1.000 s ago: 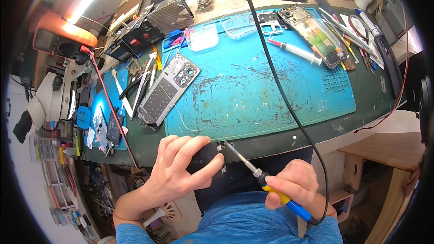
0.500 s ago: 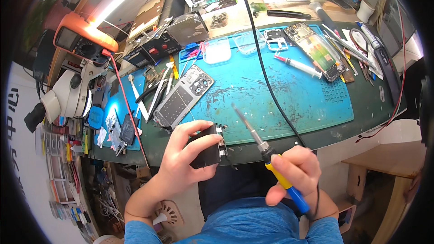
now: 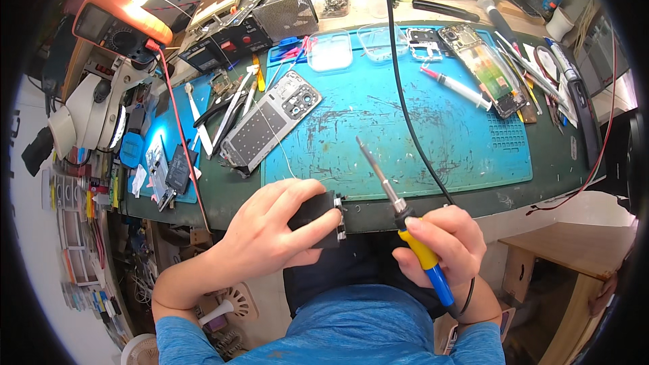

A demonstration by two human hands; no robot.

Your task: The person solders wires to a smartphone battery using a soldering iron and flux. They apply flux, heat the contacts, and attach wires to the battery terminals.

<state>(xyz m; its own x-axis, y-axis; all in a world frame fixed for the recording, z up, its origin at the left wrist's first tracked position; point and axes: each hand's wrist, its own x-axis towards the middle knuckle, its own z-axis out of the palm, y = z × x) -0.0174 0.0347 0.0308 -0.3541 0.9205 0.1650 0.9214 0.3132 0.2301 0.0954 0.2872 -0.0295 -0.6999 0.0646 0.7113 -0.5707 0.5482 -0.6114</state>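
My left hand [image 3: 270, 226] is closed round a flat black phone battery [image 3: 312, 215], held over the bench's near edge. Small metal tabs line the battery's right end, beside my fingertips; part of its face is hidden under the fingers. In my right hand [image 3: 449, 243] is a soldering iron [image 3: 424, 257] with a yellow and blue handle. Its metal tip points up and away over the blue mat [image 3: 351, 169], apart from the battery. A silver phone back housing [image 3: 270, 125] lies on the mat beyond my left hand.
The iron's black cable [image 3: 404, 105] hangs across the middle. An opened phone [image 3: 483, 71] and a syringe [image 3: 456, 88] lie at the right rear. Clear plastic boxes [image 3: 329, 52] stand behind. An orange multimeter [image 3: 118, 30] and a microscope [image 3: 81, 111] are at the left.
The view has shifted slightly. My left hand has brought the battery a little to the right, nearer the iron. My right hand keeps its hold on the iron.
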